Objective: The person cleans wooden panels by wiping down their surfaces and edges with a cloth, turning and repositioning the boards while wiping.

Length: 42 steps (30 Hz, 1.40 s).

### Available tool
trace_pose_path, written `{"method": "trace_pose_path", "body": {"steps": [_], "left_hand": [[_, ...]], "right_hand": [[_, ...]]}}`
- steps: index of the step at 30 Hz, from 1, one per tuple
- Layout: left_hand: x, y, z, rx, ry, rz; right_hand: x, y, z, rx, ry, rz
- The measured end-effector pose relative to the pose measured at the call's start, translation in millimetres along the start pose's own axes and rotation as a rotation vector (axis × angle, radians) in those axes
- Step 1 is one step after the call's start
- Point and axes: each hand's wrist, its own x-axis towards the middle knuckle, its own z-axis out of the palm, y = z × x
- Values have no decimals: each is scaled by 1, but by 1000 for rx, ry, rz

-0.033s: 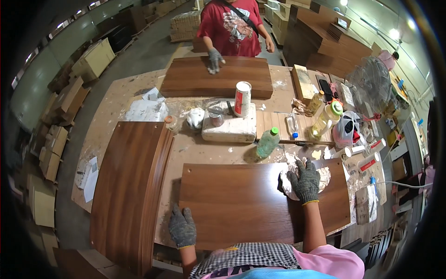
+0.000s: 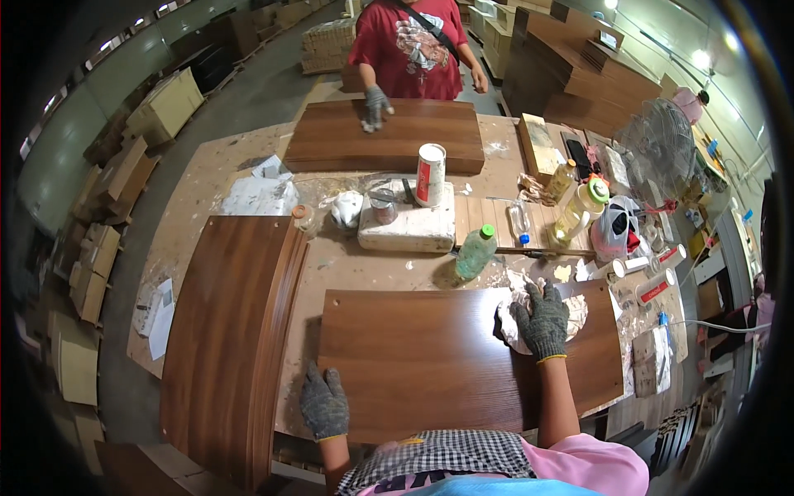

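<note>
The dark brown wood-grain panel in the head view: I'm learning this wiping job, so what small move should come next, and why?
Probably sweep the white rag leftward. The gloved right hand presses it near the right end of the dark brown wood-grain panel, the gloved left hand steadies the near left corner, and most of the surface lies to the left.

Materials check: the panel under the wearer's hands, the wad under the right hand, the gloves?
Panel: looks like wood-grain veneer or laminate board, dark brown, slight sheen, drilled holes near its corners. Wad: white crumpled rag or paper, cannot tell which. Gloves on the left hand and right hand: grey knit, yellowish cuff edging.
</note>
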Motion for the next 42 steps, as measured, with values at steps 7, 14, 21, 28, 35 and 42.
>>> {"method": "trace_pose_path", "body": {"steps": [7, 14, 21, 28, 35, 42], "left_hand": [[-6, -4, -4, -16, -6, -10], [-6, -4, -5, -37, -14, -19], [-7, -2, -6, -75, -29, -21], [-5, -16, 5, -22, 89, 75], [-7, -16, -6, -92, -47, -35], [-10, -21, 2, -47, 47, 49]], "right_hand": [[-8, -2, 2, -29, 4, 36], [-12, 4, 10, -63, 118, -4], [-14, 12, 19, -68, 213, -17], [-13, 8, 19, -133, 143, 22], [-11, 45, 8, -73, 170, 69], [-28, 185, -18, -74, 143, 514]]}}
